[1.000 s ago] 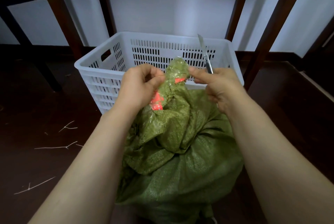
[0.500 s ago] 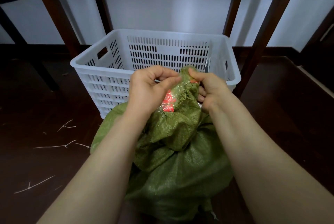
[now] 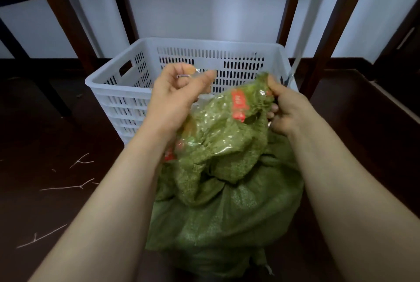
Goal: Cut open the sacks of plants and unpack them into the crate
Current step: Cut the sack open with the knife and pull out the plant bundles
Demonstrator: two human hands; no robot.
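Note:
A green woven sack with red print and clear tape near its top stands on the floor against a white slotted crate. My left hand is lifted above the sack's left side and pinches a strip of clear tape between thumb and fingers. My right hand grips the sack's top edge under its thumb. Its fingers also hold a knife, whose blurred blade points up past the crate's right rim. The inside of the sack is hidden.
Dark wooden table legs rise behind and beside the crate, in front of a white wall. Thin pale twigs lie on the dark floor to the left. A dark chair frame stands at the far left.
My left hand has pulled up and to the left, away from the sack's neck, drawing tape with it. The bunched top has spread open towards the right. The knife blade shows again above my right hand.

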